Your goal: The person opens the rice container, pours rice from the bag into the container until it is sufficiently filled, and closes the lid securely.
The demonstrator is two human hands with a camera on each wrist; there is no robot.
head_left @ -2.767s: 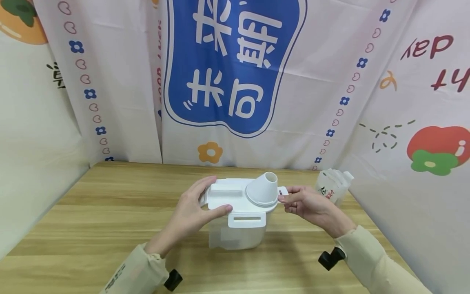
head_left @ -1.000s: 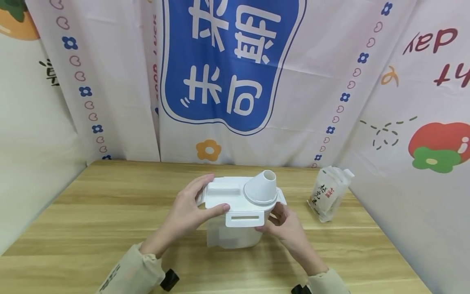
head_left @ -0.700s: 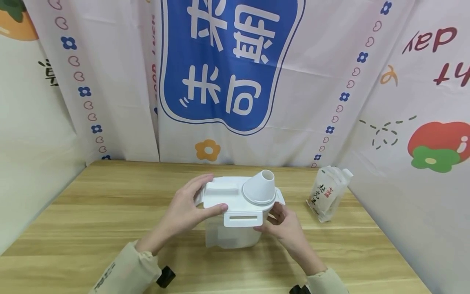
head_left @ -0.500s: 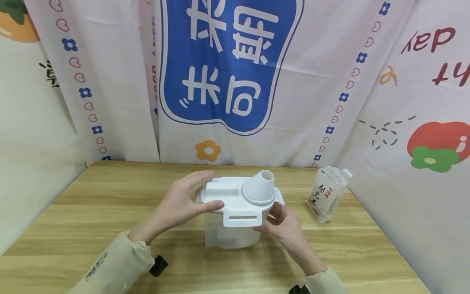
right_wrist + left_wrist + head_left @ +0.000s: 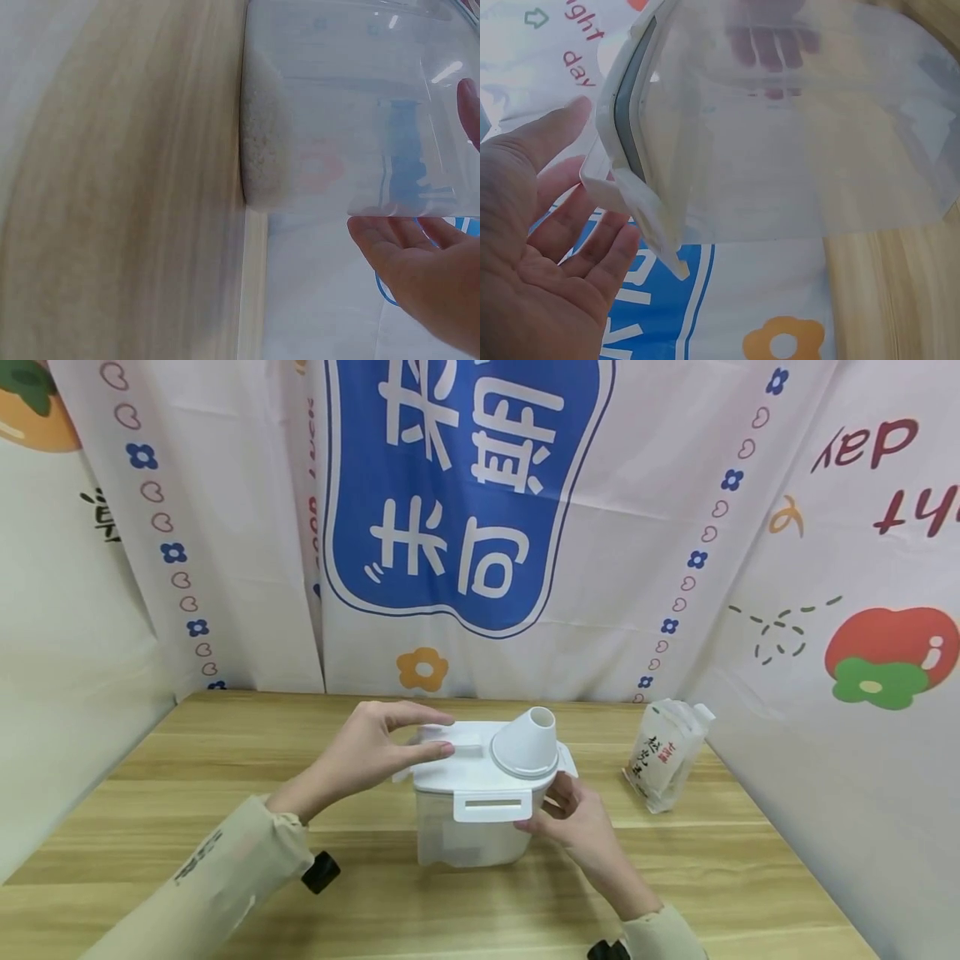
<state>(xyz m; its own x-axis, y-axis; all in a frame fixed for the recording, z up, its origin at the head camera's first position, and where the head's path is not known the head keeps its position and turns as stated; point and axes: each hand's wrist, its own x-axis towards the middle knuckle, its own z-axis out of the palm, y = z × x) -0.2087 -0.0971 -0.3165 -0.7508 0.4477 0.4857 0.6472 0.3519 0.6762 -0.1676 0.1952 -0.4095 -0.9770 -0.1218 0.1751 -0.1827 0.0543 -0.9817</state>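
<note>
A translucent rice container with a white lid stands on the table, and a little white rice lies in its bottom. The lid bears a raised bar handle, side clips and a cone-shaped spout cap. Above the lid's left end is my left hand, thumb and fingers spread apart around the handle. The left wrist view shows its thumb standing off the lid, fingers beside the handle. My right hand grips the container's right end below the lid, thumb in front, the other fingers partly hidden behind.
An upright plastic rice bag with dark and red writing stands at the table's back right. The wooden table is enclosed by printed cloth walls behind and on both sides. The front side clip juts outward.
My left hand has released the lid's left edge and moved up over the handle. Earlier, my right hand went from the right clip down to the container's side; that clip now slants downward.
</note>
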